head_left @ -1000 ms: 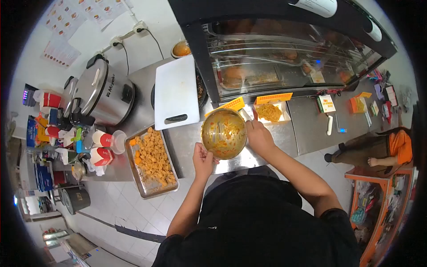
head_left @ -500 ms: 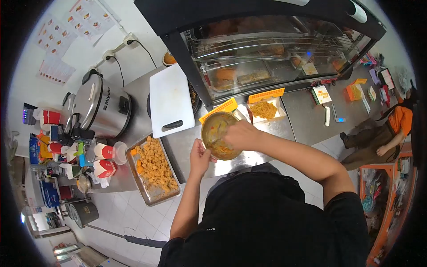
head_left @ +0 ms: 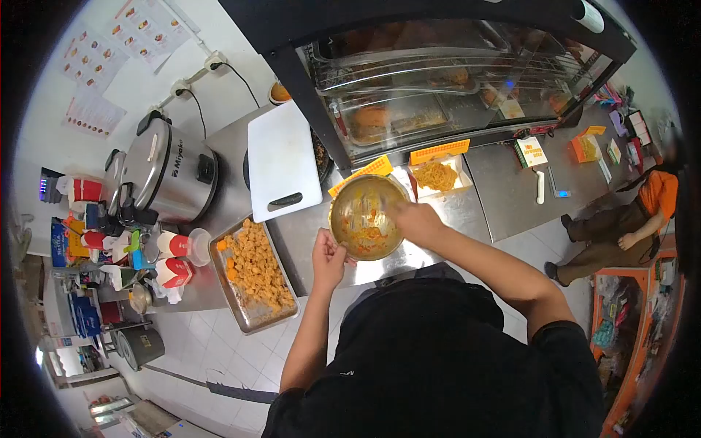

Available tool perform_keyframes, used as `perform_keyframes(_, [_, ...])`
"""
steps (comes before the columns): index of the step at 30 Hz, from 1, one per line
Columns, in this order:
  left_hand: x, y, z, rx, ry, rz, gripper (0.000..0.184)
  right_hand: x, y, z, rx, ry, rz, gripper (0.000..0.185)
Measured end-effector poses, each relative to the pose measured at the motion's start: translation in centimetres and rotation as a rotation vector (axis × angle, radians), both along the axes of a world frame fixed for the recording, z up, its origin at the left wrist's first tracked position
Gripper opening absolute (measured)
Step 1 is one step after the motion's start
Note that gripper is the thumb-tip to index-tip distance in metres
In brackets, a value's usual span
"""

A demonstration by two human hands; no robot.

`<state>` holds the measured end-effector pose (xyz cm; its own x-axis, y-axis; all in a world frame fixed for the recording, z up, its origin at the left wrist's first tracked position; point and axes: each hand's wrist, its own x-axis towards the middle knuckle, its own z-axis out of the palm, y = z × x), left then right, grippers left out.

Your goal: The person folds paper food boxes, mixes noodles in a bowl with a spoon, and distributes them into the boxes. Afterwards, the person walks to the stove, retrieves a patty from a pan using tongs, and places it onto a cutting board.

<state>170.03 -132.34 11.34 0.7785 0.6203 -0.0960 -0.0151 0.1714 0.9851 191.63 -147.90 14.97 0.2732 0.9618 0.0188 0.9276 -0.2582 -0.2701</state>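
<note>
A round metal mixing bowl (head_left: pixel 356 206) tilts toward me, its inside smeared with yellow-orange sauce and reddish bits. My left hand (head_left: pixel 329 257) pinches its lower-left rim. At the right side of the bowl is my right hand (head_left: pixel 419 225), fingers curled inward and blurred; what they hold, if anything, cannot be made out. Behind the bowl, a box with an orange checked flap (head_left: pixel 378 168) is mostly hidden. Just right of it, an open paper box (head_left: pixel 463 184) holds yellow noodles (head_left: pixel 436 176).
Left of the bowl lie a white cutting board (head_left: pixel 283 157) and a metal tray (head_left: pixel 290 315) of fried pieces (head_left: pixel 255 266). A rice cooker (head_left: pixel 171 164) stands farther left. The glass warmer (head_left: pixel 438 87) backs the counter. A knife (head_left: pixel 539 187) lies right; a person in orange (head_left: pixel 657 193) stands beyond.
My right hand has moved right, from deep inside the bowl to near its right rim. The bowl's inside now faces me more. My left hand keeps its grip.
</note>
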Motion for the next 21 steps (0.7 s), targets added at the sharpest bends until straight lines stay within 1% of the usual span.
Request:
perform_keyframes(2, [0.2, 0.3, 0.0, 0.03, 0.026, -0.001, 0.018, 0.0, -0.8, 0.2, 0.078, 0.02, 0.153, 0.018])
perform_keyframes(5, [0.1, 0.1, -0.2, 0.02, 0.023, -0.005, 0.019, 0.8, -0.2, -0.6, 0.157, 0.027, -0.153, 0.016])
perform_keyframes(6, [0.2, 0.0, 0.0, 0.012, 0.013, -0.01, 0.019, 0.6, 0.2, -0.3, 0.115, 0.074, -0.255, 0.017])
perform_keyframes(9, [0.8, -0.4, 0.8, 0.007, 0.041, -0.007, 0.02, 0.1, -0.9, -1.0, 0.11, -0.009, 0.085, 0.014])
perform_keyframes(10, [0.7, -0.3, 0.7, 0.022, 0.041, -0.007, 0.02, 0.4, -1.4, -0.4, 0.042, -0.019, 0.111, 0.012])
perform_keyframes(13, [0.5, -0.8, 0.2, 0.054, 0.03, -0.004, 0.02, 1.2, -1.8, -0.6, 0.184, 0.072, -0.182, 0.009])
perform_keyframes(14, [0.4, -1.2, 0.0, 0.067, 0.023, -0.002, 0.02, 0.9, -1.7, -1.0, 0.182, 0.001, -0.257, 0.011])
perform_keyframes(17, [0.9, -1.9, -0.4, 0.12, 0.022, 0.041, 0.019, -1.3, -2.2, -2.0, 0.088, 0.021, -0.243, 0.012])
perform_keyframes(18, [1.2, -2.0, -0.3, 0.139, 0.021, 0.06, 0.019, -1.3, -2.7, -2.0, 0.065, 0.016, -0.114, 0.012])
perform_keyframes(21, [1.6, -2.5, 0.0, 0.127, -0.04, 0.106, 0.018, -0.8, -2.5, -2.1, 0.158, 0.092, -0.313, 0.011])
